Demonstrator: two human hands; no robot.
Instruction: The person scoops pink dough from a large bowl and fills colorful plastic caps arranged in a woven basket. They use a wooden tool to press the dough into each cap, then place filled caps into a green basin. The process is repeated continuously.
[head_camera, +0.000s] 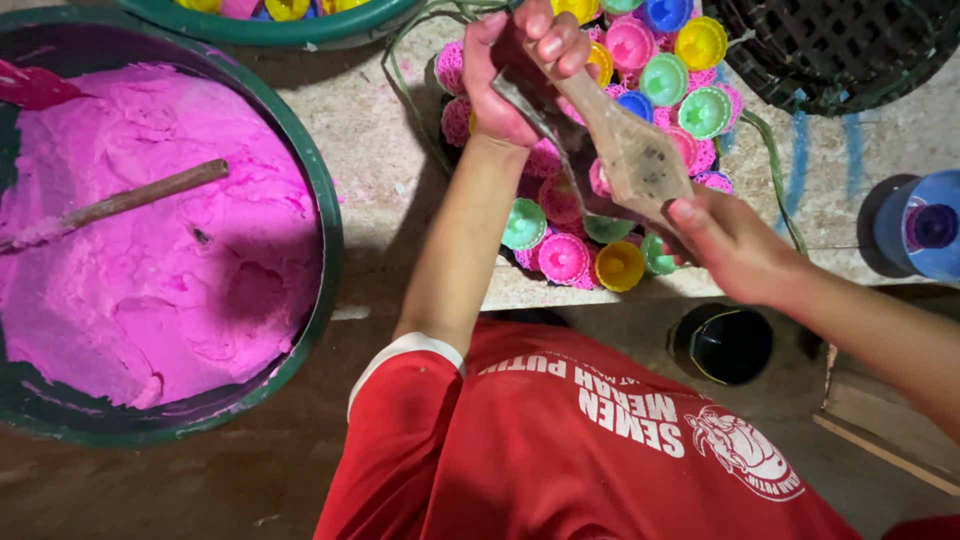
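Rough, pink-dusted stone makes up the counter, seen from above by a person in a red shirt. Near its front edge lies a heap of small ribbed plastic cups in pink, yellow, green and blue. Over that heap both hands hold a flat wooden paddle: the left hand has its grip closed round the narrow upper end, while the right hand has its grip pinching the wide lower end between thumb and fingers. At the counter's left end stands a big green tub filled with bright pink paste, with a wooden stick lying in it. A blue bottle stands at the right edge, and a dark basket sits at the far right corner.
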